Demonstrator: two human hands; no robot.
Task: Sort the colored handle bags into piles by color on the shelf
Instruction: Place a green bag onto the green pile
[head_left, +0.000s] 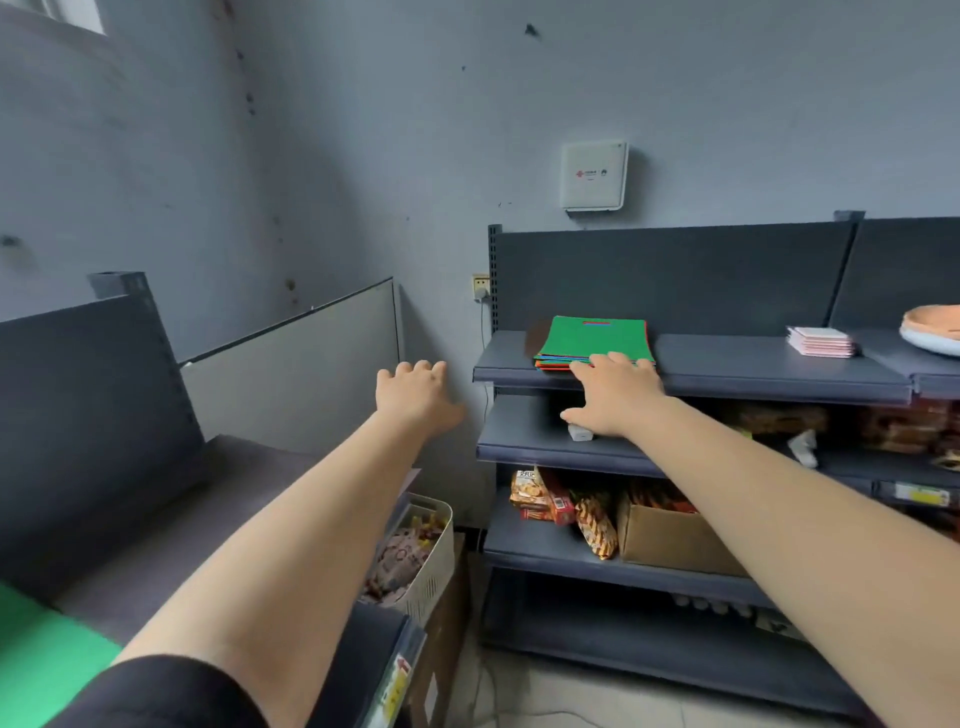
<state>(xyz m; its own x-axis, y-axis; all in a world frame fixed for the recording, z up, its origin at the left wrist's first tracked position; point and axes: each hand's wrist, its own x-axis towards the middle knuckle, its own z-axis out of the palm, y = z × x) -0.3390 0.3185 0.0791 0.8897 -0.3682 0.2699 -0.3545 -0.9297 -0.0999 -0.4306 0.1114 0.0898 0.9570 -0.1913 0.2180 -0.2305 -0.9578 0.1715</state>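
A flat stack of colored handle bags (595, 338) lies on the top board of the dark grey shelf (727, 364), a green bag on top and red, blue and orange edges showing below. My right hand (615, 397) is stretched toward the stack's front edge, fingers straight, fingertips at the bags' near edge. My left hand (415, 392) hovers in the air left of the shelf, fingers relaxed, holding nothing. A green sheet (36, 660) lies on the low counter at the bottom left.
A pink stack of cards (821, 342) and a bowl (932, 330) sit further right on the top board. Snack packs (561, 506) and a cardboard box (670, 538) fill lower boards. A white basket (426, 561) stands between counter and shelf.
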